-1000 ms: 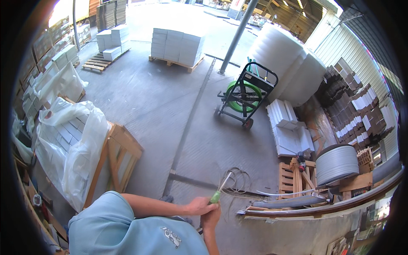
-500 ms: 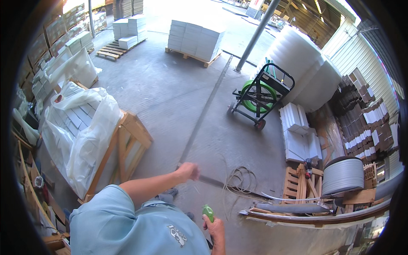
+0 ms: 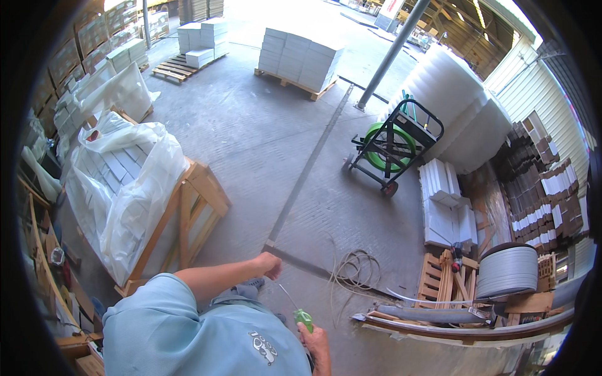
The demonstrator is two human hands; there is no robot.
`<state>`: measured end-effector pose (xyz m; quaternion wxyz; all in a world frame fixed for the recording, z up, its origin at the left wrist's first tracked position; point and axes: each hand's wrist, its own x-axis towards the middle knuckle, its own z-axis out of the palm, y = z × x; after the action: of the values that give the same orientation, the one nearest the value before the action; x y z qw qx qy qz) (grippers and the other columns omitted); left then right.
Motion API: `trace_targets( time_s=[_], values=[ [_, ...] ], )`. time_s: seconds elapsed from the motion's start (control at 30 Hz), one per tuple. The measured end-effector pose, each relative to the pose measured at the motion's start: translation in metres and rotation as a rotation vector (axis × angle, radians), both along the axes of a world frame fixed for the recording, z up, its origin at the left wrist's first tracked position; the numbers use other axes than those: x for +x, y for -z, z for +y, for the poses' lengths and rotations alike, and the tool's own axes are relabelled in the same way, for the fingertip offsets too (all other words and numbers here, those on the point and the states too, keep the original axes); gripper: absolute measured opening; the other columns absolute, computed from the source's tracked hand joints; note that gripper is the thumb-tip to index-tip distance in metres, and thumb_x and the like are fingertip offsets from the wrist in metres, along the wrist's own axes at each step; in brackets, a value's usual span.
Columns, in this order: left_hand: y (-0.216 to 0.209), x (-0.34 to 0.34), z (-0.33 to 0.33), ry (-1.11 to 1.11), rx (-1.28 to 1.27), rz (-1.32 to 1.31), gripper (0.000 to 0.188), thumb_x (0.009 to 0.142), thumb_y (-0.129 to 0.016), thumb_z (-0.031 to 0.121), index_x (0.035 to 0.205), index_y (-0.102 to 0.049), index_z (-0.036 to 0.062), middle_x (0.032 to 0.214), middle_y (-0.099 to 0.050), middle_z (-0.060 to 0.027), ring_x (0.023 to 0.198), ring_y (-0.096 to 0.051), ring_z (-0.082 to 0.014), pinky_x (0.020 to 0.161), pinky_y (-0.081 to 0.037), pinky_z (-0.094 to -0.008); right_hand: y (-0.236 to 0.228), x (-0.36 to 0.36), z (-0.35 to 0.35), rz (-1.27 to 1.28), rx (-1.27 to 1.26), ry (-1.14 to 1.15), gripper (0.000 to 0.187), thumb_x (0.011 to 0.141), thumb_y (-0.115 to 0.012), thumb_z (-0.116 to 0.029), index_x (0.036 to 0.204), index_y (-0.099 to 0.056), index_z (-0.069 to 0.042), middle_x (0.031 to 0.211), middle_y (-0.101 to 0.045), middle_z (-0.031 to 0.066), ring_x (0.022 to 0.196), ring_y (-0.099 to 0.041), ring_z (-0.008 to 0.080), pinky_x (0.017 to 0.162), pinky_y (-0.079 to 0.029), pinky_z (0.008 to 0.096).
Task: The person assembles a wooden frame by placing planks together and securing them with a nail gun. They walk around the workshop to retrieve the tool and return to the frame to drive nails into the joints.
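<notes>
Over the concrete floor (image 3: pixel 251 144), a cable coil (image 3: pixel 351 271) lying beyond the right hand (image 3: pixel 317 342), that hand is wrapped around the green tool (image 3: pixel 303 318), its thin pale strip (image 3: pixel 287 294) angled toward the curled left hand (image 3: pixel 271 266), whose hold I cannot tell; steady alignment seems wise.

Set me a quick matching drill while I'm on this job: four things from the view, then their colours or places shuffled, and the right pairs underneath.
Things:
1. Tool
2. Coil of cord
3. Trolley
4. Cable spool

Colours and places:
A. Black, with a green ring on it
B. Grey, to the right of a wooden pallet
C. Green, in the person's right hand
D. Lying in loose loops on the floor

Right pairs: 1-C, 2-D, 3-A, 4-B
</notes>
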<state>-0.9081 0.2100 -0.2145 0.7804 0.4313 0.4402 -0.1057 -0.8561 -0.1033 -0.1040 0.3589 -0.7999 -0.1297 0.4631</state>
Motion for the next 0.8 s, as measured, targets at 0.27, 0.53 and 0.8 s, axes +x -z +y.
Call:
trace_targets(
  time_s=[0.27,0.53,0.8],
  values=[
    [0.018,-0.028,-0.039,0.381,0.031,0.112,0.027,0.090,-0.055,0.022,0.084,-0.069,-0.0001,0.077,-0.068,-0.0116,0.065,-0.065,-0.0227,0.061,-0.057,-0.0372,0.005,0.011,-0.019,0.157,-0.116,-0.083,0.047,0.084,-0.068,-0.049,0.074,-0.065,-0.004,0.058,-0.056,0.0003,0.053,-0.052,0.0097,0.049,-0.043,0.0278],
    [0.019,-0.053,-0.043,0.690,0.310,0.181,0.030,0.085,-0.056,0.024,0.087,-0.072,-0.0008,0.097,-0.070,-0.0178,0.092,-0.068,-0.0268,0.078,-0.054,-0.0356,0.059,0.018,-0.067,0.324,-0.272,-0.226,0.054,0.084,-0.065,-0.057,0.070,-0.062,-0.004,0.059,-0.055,0.0017,0.049,-0.049,0.0112,0.045,-0.038,0.0283],
    [0.072,-0.112,-0.009,0.955,0.695,0.319,0.046,0.086,-0.053,0.034,0.115,-0.065,0.0007,0.116,-0.065,-0.0205,0.110,-0.060,-0.0345,0.095,-0.045,-0.0412,0.094,-0.006,-0.198,0.557,-0.458,-0.122,0.038,0.090,-0.066,-0.041,0.072,-0.061,-0.007,0.060,-0.053,-0.0009,0.047,-0.045,0.0101,0.043,-0.034,0.0263]
  ],
)
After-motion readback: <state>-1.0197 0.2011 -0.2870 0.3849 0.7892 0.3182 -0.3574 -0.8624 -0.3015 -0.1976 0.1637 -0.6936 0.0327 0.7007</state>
